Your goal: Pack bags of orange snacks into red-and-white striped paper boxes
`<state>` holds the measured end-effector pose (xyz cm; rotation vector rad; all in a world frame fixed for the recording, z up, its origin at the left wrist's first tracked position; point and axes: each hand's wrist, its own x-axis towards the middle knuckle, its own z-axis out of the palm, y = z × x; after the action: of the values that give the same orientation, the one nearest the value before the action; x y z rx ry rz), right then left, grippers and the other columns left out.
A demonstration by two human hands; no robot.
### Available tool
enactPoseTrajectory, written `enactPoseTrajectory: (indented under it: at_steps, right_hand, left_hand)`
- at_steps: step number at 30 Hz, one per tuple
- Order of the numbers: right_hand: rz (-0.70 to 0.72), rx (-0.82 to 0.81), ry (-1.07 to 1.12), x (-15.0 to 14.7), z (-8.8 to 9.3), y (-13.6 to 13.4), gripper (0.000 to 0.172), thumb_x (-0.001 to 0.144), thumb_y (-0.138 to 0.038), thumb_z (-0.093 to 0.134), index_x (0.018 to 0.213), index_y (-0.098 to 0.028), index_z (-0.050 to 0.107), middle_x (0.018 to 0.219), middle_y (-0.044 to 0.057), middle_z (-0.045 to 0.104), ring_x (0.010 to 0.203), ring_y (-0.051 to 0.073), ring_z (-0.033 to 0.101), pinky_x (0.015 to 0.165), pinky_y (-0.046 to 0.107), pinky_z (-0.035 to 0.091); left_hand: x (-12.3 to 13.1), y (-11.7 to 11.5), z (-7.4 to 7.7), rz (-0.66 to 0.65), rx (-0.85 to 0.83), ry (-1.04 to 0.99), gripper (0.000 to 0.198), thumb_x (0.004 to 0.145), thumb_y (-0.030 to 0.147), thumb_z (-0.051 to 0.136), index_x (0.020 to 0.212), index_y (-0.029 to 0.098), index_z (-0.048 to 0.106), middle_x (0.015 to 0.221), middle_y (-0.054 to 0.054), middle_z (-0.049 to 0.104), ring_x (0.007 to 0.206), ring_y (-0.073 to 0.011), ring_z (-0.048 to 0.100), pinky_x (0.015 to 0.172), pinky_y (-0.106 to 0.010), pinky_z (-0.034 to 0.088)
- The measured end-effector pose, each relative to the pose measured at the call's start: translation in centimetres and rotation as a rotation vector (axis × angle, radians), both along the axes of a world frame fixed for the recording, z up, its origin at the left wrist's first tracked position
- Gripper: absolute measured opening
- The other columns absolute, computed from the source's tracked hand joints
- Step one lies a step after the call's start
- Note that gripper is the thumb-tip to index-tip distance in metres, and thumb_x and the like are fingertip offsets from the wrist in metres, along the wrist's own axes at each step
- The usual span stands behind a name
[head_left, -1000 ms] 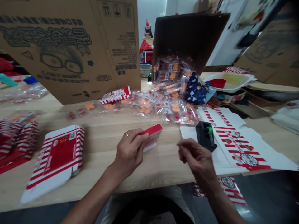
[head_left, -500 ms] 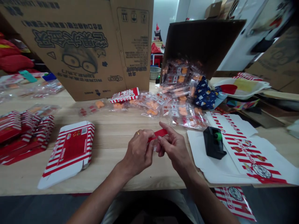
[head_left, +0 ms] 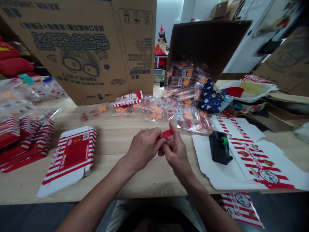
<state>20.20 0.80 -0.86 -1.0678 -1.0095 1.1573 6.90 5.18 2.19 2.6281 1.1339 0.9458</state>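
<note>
Both my hands meet over the middle of the table, with a small red strip (head_left: 167, 133) between them. My left hand (head_left: 146, 145) is closed, its thumb and fingers pinching the strip's near end. My right hand (head_left: 174, 149) is closed on the strip's other side, with the index finger raised along it. Something whitish shows under the fingers, too small to name. Left of my hands lies a red-and-white striped carton (head_left: 73, 151) with a white flap sticking out. To the right, a black tape dispenser (head_left: 220, 148) with a green core stands on flat striped cartons (head_left: 260, 154).
Behind my hands, clear packets of orange pieces (head_left: 185, 112) spill from an open cardboard box (head_left: 207, 45). A large cardboard box (head_left: 96, 54) stands at the back left. Filled striped cartons (head_left: 26, 141) are stacked at far left. A blue patterned cloth (head_left: 210, 98) sits by a white tray (head_left: 256, 96).
My left hand has turned slightly and its fingers have shifted along the red strip. My right index finger now stands more upright. At far left, clear packets have moved nearer.
</note>
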Motion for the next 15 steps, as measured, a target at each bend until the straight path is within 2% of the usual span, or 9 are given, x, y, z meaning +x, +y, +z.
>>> enactPoseTrajectory:
  at_steps: [2,4,6,8,10,12,13,15]
  right_hand:
    - [-0.014,0.001,-0.039,0.4,-0.4,-0.2,0.093,0.083,-0.02,0.058,0.162,-0.021,0.008,0.074,-0.006,0.068,0.056,0.013,0.061,0.057,0.026,0.052]
    - [-0.057,0.01,-0.13,1.1,-1.3,-0.4,0.094,0.083,-0.02,0.06,0.161,-0.023,0.008,0.085,-0.002,0.071,0.06,0.014,0.065,0.058,0.028,0.054]
    - [-0.094,0.017,-0.241,2.2,-2.8,-0.6,0.084,0.084,-0.021,0.059,0.158,-0.023,0.02,0.092,0.002,0.072,0.066,0.016,0.068,0.062,0.03,0.055]
    - [-0.107,0.004,-0.364,3.5,-4.7,-0.6,0.065,0.084,-0.023,0.056,0.147,-0.021,0.039,0.094,0.004,0.073,0.071,0.017,0.069,0.064,0.03,0.055]
    - [-0.131,-0.03,-0.516,4.7,-6.8,-0.6,0.048,0.083,-0.024,0.053,0.131,-0.019,0.054,0.097,0.006,0.073,0.073,0.018,0.068,0.063,0.03,0.053]
    - [-0.153,-0.065,-0.643,5.4,-8.9,-0.4,0.039,0.082,-0.024,0.051,0.119,-0.019,0.061,0.1,0.008,0.072,0.073,0.018,0.067,0.063,0.03,0.053]
    - [-0.154,-0.078,-0.69,5.6,-9.8,-0.2,0.038,0.081,-0.025,0.05,0.117,-0.019,0.063,0.1,0.009,0.071,0.073,0.018,0.066,0.064,0.032,0.053]
    - [-0.146,-0.102,-0.759,5.2,-11.3,0.1,0.039,0.081,-0.025,0.05,0.117,-0.017,0.063,0.104,0.011,0.069,0.076,0.02,0.066,0.072,0.037,0.055]
  left_hand:
    - [-0.2,0.8,-0.4,0.011,0.026,-0.024,0.012,0.097,0.029,0.056,0.088,0.021,0.058,0.078,0.0,0.066,0.069,-0.0157,0.061,0.065,-0.027,0.044]
    - [-1.3,2.0,-1.6,0.13,-0.003,-0.212,0.01,0.097,0.031,0.055,0.093,0.021,0.057,0.081,0.0,0.065,0.071,-0.0147,0.062,0.066,-0.026,0.045]
    - [-3.2,3.1,-3.6,0.333,-0.126,-0.478,0.015,0.096,0.034,0.055,0.103,0.022,0.054,0.081,0.001,0.064,0.07,-0.0145,0.062,0.066,-0.025,0.048]
    - [-5.6,3.6,-6.4,0.533,-0.318,-0.625,0.027,0.094,0.037,0.053,0.115,0.022,0.047,0.081,0.001,0.062,0.069,-0.0159,0.063,0.063,-0.026,0.05]
    - [-7.9,3.2,-9.1,0.675,-0.496,-0.564,0.04,0.09,0.039,0.055,0.123,0.019,0.043,0.086,-0.002,0.065,0.073,-0.02,0.066,0.066,-0.031,0.054]
    - [-9.4,2.4,-10.9,0.765,-0.529,-0.448,0.053,0.083,0.039,0.063,0.127,0.015,0.044,0.104,-0.012,0.067,0.091,-0.0274,0.069,0.08,-0.042,0.056]
    - [-9.7,2.2,-11.3,0.794,-0.485,-0.385,0.058,0.081,0.04,0.066,0.129,0.014,0.046,0.116,-0.017,0.064,0.103,-0.0315,0.067,0.089,-0.046,0.055]
    - [-9.4,2.6,-11.1,0.799,-0.382,-0.234,0.059,0.084,0.043,0.063,0.133,0.012,0.048,0.132,-0.022,0.057,0.122,-0.0357,0.058,0.103,-0.051,0.047]
